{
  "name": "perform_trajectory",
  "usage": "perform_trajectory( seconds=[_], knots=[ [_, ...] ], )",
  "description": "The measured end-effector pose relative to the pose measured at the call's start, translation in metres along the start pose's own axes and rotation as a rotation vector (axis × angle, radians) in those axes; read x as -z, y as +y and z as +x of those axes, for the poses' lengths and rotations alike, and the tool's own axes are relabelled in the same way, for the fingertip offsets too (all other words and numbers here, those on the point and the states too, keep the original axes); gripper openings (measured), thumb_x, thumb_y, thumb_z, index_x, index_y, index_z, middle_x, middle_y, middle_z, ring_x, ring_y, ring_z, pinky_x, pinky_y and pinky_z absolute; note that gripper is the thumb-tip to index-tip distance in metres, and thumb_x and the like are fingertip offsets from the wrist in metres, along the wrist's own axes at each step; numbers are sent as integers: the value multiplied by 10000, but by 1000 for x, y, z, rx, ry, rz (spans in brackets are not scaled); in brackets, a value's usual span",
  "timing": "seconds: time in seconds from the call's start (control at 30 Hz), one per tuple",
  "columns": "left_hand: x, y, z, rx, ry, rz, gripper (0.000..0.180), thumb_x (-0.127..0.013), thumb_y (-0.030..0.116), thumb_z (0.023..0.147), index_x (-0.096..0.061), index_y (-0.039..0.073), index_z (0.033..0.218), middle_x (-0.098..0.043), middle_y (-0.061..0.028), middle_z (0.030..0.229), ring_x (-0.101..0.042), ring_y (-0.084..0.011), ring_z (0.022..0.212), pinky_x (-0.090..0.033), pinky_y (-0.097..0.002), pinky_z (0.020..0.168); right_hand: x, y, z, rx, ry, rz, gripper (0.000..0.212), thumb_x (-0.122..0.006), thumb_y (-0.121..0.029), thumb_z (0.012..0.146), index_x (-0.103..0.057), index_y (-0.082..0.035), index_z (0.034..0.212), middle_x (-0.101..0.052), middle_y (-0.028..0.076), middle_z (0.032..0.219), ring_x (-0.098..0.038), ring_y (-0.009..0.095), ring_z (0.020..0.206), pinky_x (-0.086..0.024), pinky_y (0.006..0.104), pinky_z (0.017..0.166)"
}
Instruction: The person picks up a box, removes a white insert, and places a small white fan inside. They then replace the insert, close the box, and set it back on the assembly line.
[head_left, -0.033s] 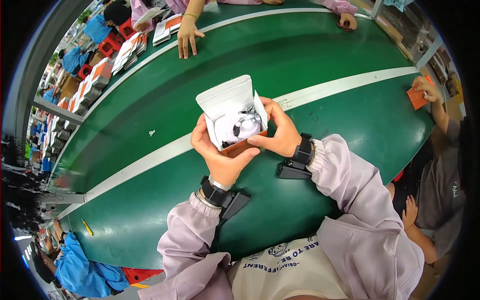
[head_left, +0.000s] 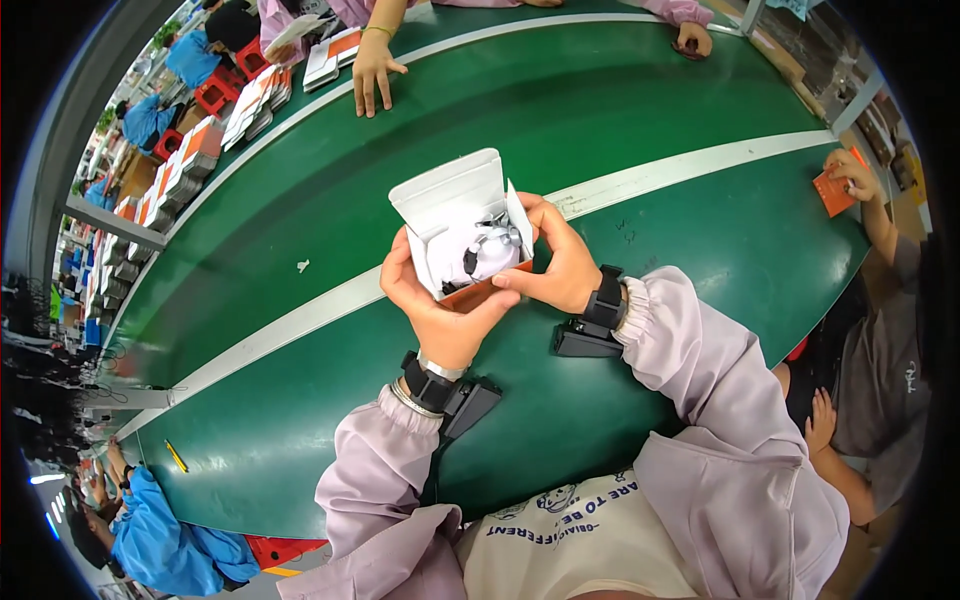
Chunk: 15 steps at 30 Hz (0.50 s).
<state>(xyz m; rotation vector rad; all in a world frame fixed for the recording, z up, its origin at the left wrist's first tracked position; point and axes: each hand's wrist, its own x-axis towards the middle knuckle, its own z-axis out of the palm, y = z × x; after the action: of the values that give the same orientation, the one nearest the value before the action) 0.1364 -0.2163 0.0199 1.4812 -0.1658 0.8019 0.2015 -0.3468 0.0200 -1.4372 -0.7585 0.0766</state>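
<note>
A small white and orange cardboard box (head_left: 450,195) is held above the green table, its lid standing up at the far side. Inside lies a white rounded item (head_left: 492,262) with a bundled cable and silvery and black parts; its exact kind I cannot make out. My left hand (head_left: 440,310) wraps the left side of the box, thumb along the near orange wall. Around the right side curl the fingers of my right hand (head_left: 560,262), whose thumb presses on the near edge. Both wrists wear black straps with black modules.
The green table (head_left: 300,420) has a white strip (head_left: 680,175) across it. A yellow pen-like object (head_left: 176,456) lies at left. Stacked white and orange boxes (head_left: 190,155) line the far left edge. A co-worker's hand (head_left: 374,80) rests opposite; another person at right holds an orange box (head_left: 833,190).
</note>
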Motion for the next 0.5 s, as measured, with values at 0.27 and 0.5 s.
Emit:
perform_trajectory(
  seconds=[0.27,0.5],
  knots=[
    [-9,13,7,162,223,121,559,-633,2,631,-284,40,1066,-377,-146,1093,-413,-206,1000,-353,-314,844,3,0,-1,61,-15,-84,429,-730,-169,582,-355,-92,775,-387,128,1141,-378,189,1034,-272,336,889],
    [3,18,23,358,272,124,366,-580,-31,667,-360,30,952,-473,-135,990,-482,-181,896,-382,-276,798,6,-4,-1,150,-101,-201,429,-733,-166,576,-359,-94,775,-394,132,1106,-387,222,1025,-276,342,887]
  ],
)
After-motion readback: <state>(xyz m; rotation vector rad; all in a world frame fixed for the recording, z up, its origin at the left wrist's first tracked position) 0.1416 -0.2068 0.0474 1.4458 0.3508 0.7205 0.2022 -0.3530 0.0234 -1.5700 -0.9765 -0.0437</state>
